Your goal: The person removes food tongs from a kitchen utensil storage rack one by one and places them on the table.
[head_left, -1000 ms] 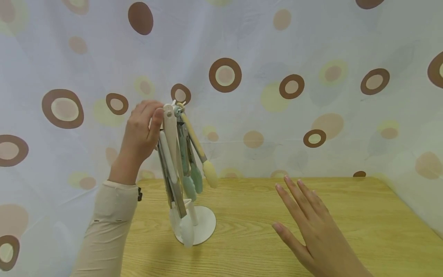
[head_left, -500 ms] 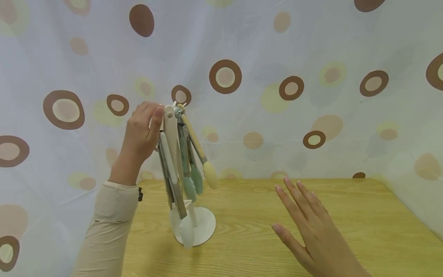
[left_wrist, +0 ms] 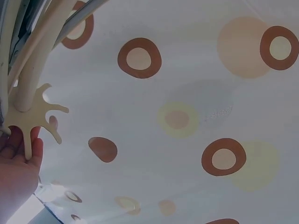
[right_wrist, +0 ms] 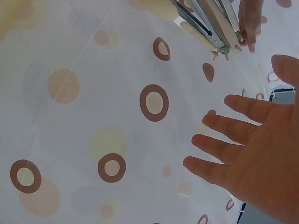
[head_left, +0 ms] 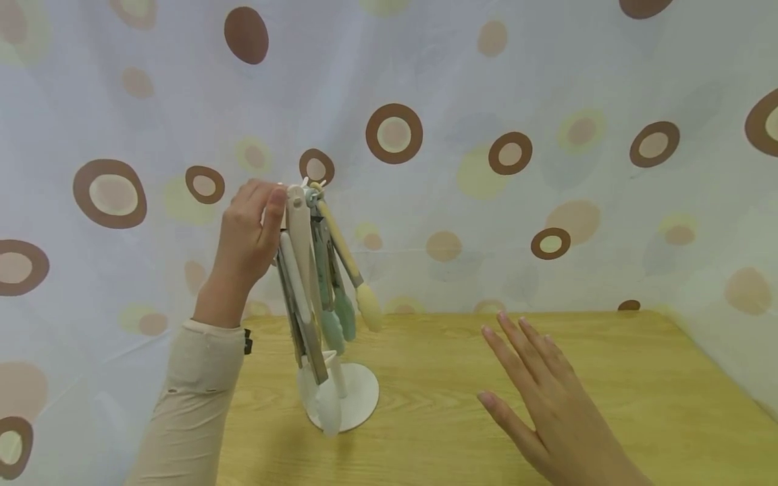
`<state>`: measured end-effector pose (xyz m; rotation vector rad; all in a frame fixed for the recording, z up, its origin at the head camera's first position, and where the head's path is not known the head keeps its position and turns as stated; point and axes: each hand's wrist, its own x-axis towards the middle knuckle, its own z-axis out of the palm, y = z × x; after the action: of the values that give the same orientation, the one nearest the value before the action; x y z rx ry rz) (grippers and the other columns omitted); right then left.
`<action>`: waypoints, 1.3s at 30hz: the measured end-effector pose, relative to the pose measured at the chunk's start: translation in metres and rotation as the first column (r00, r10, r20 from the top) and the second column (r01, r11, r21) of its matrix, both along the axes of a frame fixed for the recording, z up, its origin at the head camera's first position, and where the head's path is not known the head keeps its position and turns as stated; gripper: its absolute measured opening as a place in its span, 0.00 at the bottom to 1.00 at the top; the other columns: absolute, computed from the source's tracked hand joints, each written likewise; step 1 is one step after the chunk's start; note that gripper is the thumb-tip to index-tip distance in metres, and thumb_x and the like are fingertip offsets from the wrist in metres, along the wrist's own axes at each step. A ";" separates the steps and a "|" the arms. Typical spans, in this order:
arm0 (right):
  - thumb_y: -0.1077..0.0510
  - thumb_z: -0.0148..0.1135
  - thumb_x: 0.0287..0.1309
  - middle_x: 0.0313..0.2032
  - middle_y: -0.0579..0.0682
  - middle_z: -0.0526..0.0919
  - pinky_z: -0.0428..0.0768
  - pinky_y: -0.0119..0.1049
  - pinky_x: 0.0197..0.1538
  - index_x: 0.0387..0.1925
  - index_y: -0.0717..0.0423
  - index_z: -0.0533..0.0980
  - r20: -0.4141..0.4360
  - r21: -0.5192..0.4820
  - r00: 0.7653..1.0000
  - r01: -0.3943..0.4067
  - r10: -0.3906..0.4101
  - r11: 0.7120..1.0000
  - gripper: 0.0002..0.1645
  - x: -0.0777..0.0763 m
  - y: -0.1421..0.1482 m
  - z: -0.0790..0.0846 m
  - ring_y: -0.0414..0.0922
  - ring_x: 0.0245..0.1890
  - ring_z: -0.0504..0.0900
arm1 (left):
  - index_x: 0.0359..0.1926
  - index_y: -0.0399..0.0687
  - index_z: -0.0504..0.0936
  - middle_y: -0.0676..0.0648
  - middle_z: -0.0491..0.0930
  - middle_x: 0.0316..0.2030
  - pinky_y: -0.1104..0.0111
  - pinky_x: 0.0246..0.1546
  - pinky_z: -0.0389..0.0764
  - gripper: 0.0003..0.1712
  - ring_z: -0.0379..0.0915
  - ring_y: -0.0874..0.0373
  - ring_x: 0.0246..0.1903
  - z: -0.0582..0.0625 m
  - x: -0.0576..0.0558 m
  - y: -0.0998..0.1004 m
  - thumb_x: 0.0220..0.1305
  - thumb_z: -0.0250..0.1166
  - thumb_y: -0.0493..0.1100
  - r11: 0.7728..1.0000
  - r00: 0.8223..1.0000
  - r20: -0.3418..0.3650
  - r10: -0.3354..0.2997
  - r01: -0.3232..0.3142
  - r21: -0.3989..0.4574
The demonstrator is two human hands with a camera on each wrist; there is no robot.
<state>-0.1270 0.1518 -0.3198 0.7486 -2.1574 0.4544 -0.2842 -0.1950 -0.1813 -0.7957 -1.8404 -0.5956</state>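
Observation:
Several pairs of kitchen tongs hang from a white stand with a round base (head_left: 362, 405), left of centre in the head view. White tongs (head_left: 294, 270) hang nearest my left hand (head_left: 243, 233), whose fingers and thumb pinch them at the top end, by the hooks. Beside them are beige tongs (head_left: 300, 233), green tongs (head_left: 332, 331) and yellow tongs (head_left: 367, 305). From below, the left wrist view shows the stand's hooked top (left_wrist: 19, 119) with my fingers against it; the exact grip is partly hidden. My right hand (head_left: 553, 405) hovers apart, fingers straight and spread, touching nothing.
The stand is on a wooden table (head_left: 450, 418), near its left side. Behind hangs a white curtain (head_left: 425, 202) with brown, peach and yellow circles, which also lines both sides.

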 end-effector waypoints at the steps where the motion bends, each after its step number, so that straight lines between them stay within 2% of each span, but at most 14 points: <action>1: 0.36 0.37 0.72 0.72 0.55 0.56 0.40 0.36 0.72 0.70 0.58 0.60 -0.011 -0.005 1.000 -0.007 0.007 1.000 0.38 -0.001 0.000 0.000 0.52 0.72 0.52 | 0.38 0.30 0.78 0.34 0.76 0.37 0.48 0.45 0.68 0.39 0.71 0.38 0.40 0.000 0.000 0.000 0.75 0.37 0.62 1.000 1.000 0.000 0.002 -0.002 -0.004; 8: 0.38 0.39 0.72 0.72 0.54 0.56 0.42 0.38 0.72 0.71 0.56 0.59 0.039 0.010 0.999 0.003 -0.003 1.000 0.37 -0.002 -0.002 -0.002 0.54 0.71 0.54 | 0.37 0.30 0.78 0.34 0.76 0.36 0.49 0.44 0.69 0.39 0.71 0.39 0.40 0.002 0.000 0.001 0.74 0.37 0.63 1.000 1.000 0.002 0.001 -0.001 0.003; 16: 0.38 0.41 0.72 0.70 0.57 0.60 0.42 0.34 0.72 0.69 0.59 0.61 -0.001 -0.016 0.999 -0.043 0.043 0.999 0.37 -0.013 -0.006 -0.003 0.61 0.66 0.62 | 0.36 0.31 0.78 0.35 0.76 0.35 0.49 0.43 0.68 0.38 0.71 0.39 0.39 0.002 -0.001 0.000 0.75 0.37 0.62 1.000 1.000 -0.001 -0.004 0.004 0.012; 23: 0.40 0.42 0.72 0.69 0.57 0.63 0.47 0.35 0.71 0.68 0.59 0.63 0.001 -0.036 0.996 -0.090 0.090 0.995 0.35 -0.027 -0.012 -0.005 0.56 0.68 0.60 | 0.37 0.31 0.79 0.35 0.77 0.35 0.49 0.43 0.69 0.40 0.71 0.40 0.40 0.000 -0.001 0.001 0.74 0.36 0.63 1.000 1.000 0.011 -0.002 0.002 0.015; 28: 0.43 0.46 0.72 0.68 0.55 0.63 0.56 0.43 0.69 0.70 0.56 0.62 0.011 -0.043 0.991 -0.132 0.133 0.990 0.33 -0.037 -0.019 0.001 0.56 0.67 0.62 | 0.37 0.30 0.79 0.35 0.76 0.35 0.49 0.43 0.69 0.42 0.71 0.39 0.39 0.001 0.000 0.001 0.74 0.36 0.64 1.000 1.000 0.006 0.002 -0.003 0.014; 31: 0.43 0.45 0.72 0.68 0.55 0.64 0.61 0.48 0.66 0.69 0.57 0.63 0.010 -0.040 0.986 -0.164 0.165 0.986 0.32 -0.044 -0.023 0.006 0.55 0.66 0.64 | 0.37 0.30 0.78 0.34 0.76 0.35 0.49 0.43 0.69 0.42 0.71 0.39 0.39 0.002 0.000 0.001 0.74 0.36 0.64 1.000 1.000 0.007 0.005 -0.005 0.009; 39: 0.48 0.50 0.71 0.66 0.56 0.65 0.66 0.51 0.62 0.69 0.57 0.62 0.031 -0.056 0.965 -0.258 0.259 0.965 0.31 -0.066 -0.036 0.014 0.53 0.65 0.65 | 0.36 0.29 0.78 0.34 0.76 0.34 0.49 0.43 0.69 0.43 0.71 0.39 0.39 -0.001 -0.001 0.001 0.73 0.36 0.65 1.000 1.000 0.008 0.010 -0.010 0.025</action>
<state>-0.1926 0.1162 -0.3059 1.0057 -2.0825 0.6614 -0.2854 -0.1938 -0.1819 -0.7684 -1.8392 -0.6148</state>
